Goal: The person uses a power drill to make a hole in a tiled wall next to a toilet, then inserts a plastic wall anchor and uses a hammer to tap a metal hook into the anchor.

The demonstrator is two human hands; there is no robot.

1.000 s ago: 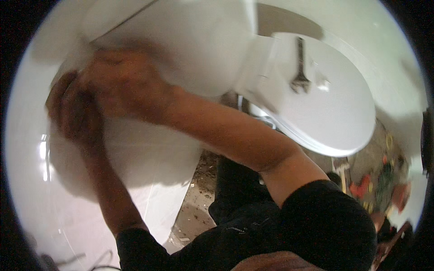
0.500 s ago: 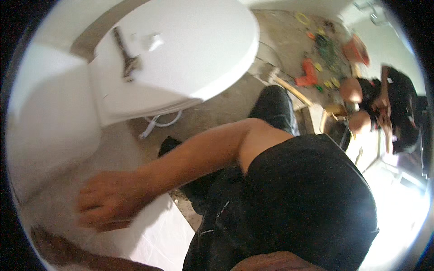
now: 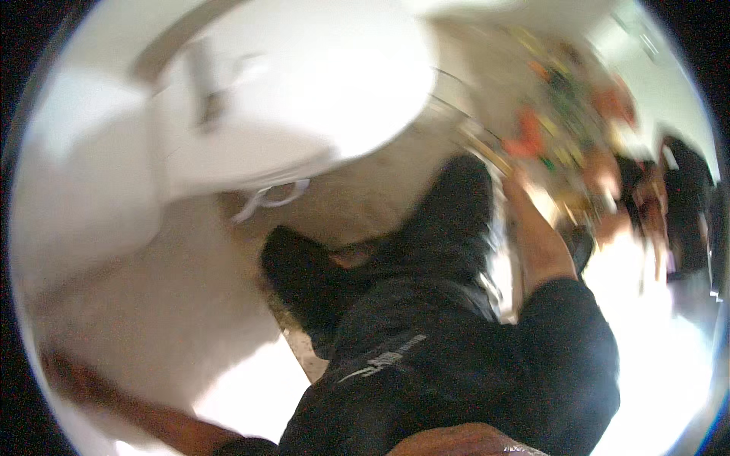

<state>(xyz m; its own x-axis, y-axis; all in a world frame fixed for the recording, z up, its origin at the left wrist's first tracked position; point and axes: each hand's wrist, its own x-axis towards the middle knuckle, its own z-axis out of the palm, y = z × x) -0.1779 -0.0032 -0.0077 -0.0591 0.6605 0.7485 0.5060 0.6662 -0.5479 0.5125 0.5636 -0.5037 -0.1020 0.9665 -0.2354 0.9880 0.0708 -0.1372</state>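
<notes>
At the lower left, my left hand [image 3: 68, 374] is against or close to a pale tiled surface [image 3: 175, 296]; its fingers are smeared by motion. My right hand [image 3: 518, 186] reaches out on the right, beside the wooden handle of a hammer [image 3: 487, 152]. Blur hides its fingers, and I cannot tell whether it touches the handle. A white toilet lid [image 3: 327, 83] fills the upper left, joined to the white tank [image 3: 91, 144]. On the lid lie a dark adjustable wrench [image 3: 204, 83] and a small whitish scrap [image 3: 249, 68]. A white hose [image 3: 277, 196] hangs beneath.
Behind the hammer, a red-orange tool [image 3: 526, 133] lies among blurred yellow and green items on the floor [image 3: 380, 182]. A reddish bucket [image 3: 614, 102] stands near the wall. Another person in dark clothes [image 3: 684, 197] is low at the far right. Bright light washes out the lower right.
My right hand has swung from the pale surface at the left across to the hammer handle on the right. My left hand has stayed at about the same place. The view is more blurred.
</notes>
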